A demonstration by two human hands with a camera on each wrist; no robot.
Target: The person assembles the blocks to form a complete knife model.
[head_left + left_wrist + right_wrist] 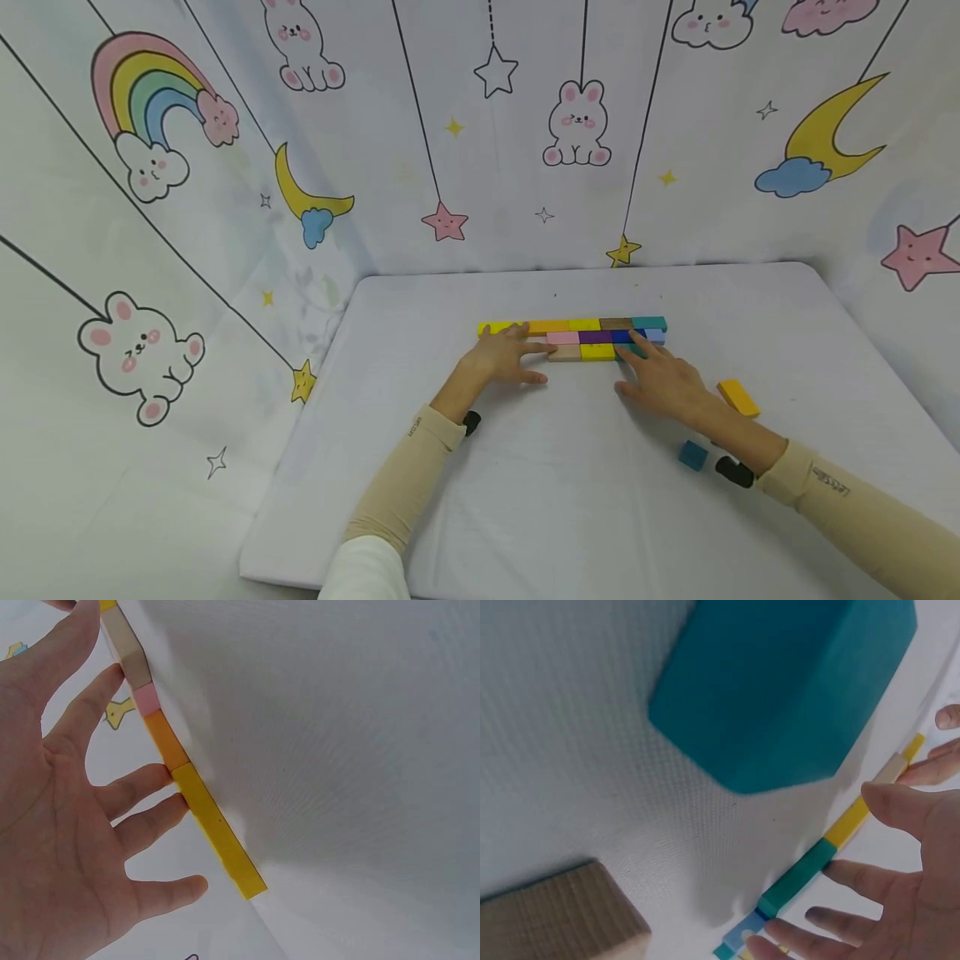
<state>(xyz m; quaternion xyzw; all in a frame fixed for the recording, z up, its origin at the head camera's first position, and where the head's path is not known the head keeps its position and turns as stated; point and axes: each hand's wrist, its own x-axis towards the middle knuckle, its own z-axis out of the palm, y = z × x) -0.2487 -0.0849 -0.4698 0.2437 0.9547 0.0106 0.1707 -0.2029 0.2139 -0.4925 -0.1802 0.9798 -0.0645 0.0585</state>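
Observation:
Wooden blocks lie in three rows pressed together on the white table. A yellow block (217,829), an orange block (165,739) and a yellow, brown and teal one form the back row. Pink, purple (595,337), dark blue and light blue blocks make the middle row. In front are a beige block (564,353), a yellow block (597,352) and a green block (799,877). My left hand (498,354) rests its spread fingertips at the rows' left ends. My right hand (663,379) has spread fingers touching the right side, partly hiding the green block.
An orange-yellow block (738,398) lies loose right of my right hand. Nearer the right wrist sits a teal block (692,455), large in the right wrist view, where a brown wood-grained block (562,919) also shows. A patterned cloth (495,167) stands behind the table (525,500).

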